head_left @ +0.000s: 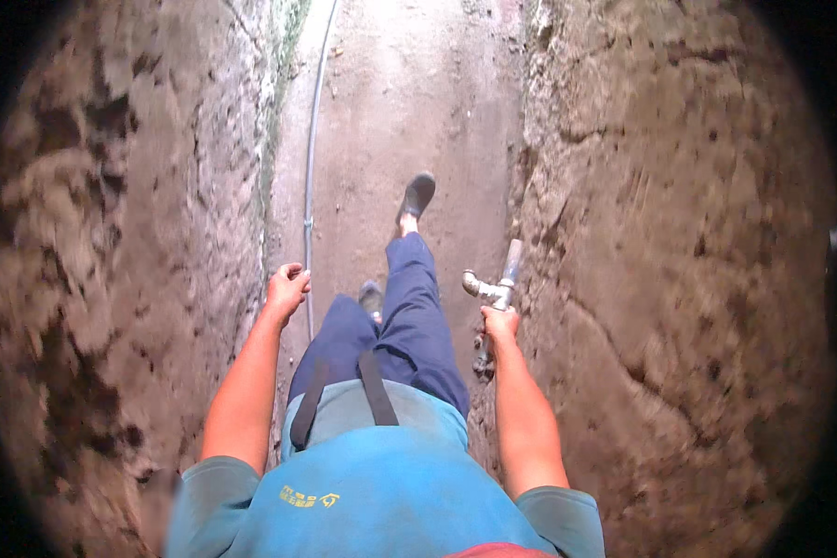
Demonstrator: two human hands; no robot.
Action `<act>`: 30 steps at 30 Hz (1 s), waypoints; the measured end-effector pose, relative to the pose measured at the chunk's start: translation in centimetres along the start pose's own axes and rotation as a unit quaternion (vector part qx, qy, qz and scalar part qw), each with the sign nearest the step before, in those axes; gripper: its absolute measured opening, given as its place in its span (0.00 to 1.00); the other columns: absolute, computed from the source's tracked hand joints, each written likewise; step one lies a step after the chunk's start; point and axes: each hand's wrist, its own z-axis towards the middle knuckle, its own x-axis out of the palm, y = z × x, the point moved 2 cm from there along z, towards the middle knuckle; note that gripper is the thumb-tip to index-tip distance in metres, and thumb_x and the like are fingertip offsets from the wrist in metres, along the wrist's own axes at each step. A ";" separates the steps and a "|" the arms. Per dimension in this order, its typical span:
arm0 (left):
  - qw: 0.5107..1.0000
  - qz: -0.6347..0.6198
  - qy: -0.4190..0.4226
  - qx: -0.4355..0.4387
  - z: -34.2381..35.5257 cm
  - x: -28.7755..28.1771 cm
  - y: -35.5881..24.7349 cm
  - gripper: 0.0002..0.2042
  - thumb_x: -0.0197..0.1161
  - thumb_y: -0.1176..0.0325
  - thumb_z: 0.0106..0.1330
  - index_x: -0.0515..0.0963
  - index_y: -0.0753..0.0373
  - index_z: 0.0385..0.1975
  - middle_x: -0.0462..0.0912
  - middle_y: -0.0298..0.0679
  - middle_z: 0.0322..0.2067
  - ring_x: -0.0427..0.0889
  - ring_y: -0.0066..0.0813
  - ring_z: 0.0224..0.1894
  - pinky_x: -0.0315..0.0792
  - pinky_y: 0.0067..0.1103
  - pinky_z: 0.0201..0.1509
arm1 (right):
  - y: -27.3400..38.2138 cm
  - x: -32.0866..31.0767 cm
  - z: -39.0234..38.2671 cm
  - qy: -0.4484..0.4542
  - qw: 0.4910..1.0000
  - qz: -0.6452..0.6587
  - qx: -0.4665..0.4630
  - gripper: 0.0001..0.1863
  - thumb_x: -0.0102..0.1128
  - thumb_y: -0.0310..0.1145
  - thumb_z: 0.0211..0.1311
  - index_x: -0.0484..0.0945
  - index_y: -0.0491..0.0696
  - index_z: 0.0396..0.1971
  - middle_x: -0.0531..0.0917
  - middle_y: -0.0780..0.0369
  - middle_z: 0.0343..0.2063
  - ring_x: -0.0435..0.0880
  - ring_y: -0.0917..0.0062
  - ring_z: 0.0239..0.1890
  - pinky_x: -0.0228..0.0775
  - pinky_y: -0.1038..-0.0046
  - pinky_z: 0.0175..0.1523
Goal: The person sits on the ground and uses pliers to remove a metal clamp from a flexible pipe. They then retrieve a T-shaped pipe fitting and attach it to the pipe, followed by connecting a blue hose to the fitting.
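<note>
Looks like the carrying step: right hand wrapped round the metal pipe at 3 o'clock, left hand half-open, seemingly empty, at 9 by the hose. Next move calls for clearing the wall, imo.

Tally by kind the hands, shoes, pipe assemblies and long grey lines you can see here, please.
Hands: 2, left hand and right hand
Shoes: 2, front shoe and rear shoe
Pipe assembly: 1
Grey line: 1
Total: 6
</note>
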 end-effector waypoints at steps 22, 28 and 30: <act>0.997 0.040 0.062 0.016 44.4 -2.0 -75.8 0.23 0.65 0.63 0.73 0.73 0.66 0.64 0.83 0.42 0.52 0.85 0.27 0.41 0.79 0.23 0.39 | 87.7 15.5 12.3 0.039 0.969 0.204 -0.131 0.16 0.70 0.27 0.56 0.72 0.43 0.39 0.77 0.65 0.18 0.74 0.80 0.13 0.67 0.72 0.17; 0.996 0.015 0.082 0.010 51.5 -3.6 -95.6 0.25 0.64 0.63 0.74 0.71 0.66 0.67 0.82 0.40 0.54 0.84 0.26 0.44 0.79 0.23 0.41 | 109.2 16.6 15.1 0.043 0.963 0.215 -0.155 0.18 0.73 0.27 0.55 0.73 0.44 0.42 0.78 0.66 0.19 0.75 0.80 0.14 0.67 0.72 0.17; 0.997 0.000 0.071 0.004 54.6 -3.5 -100.7 0.24 0.64 0.65 0.74 0.71 0.67 0.66 0.83 0.40 0.51 0.84 0.25 0.42 0.79 0.22 0.39 | 116.0 17.3 16.7 0.056 0.957 0.227 -0.173 0.20 0.76 0.29 0.54 0.75 0.45 0.43 0.78 0.66 0.19 0.76 0.82 0.13 0.66 0.73 0.16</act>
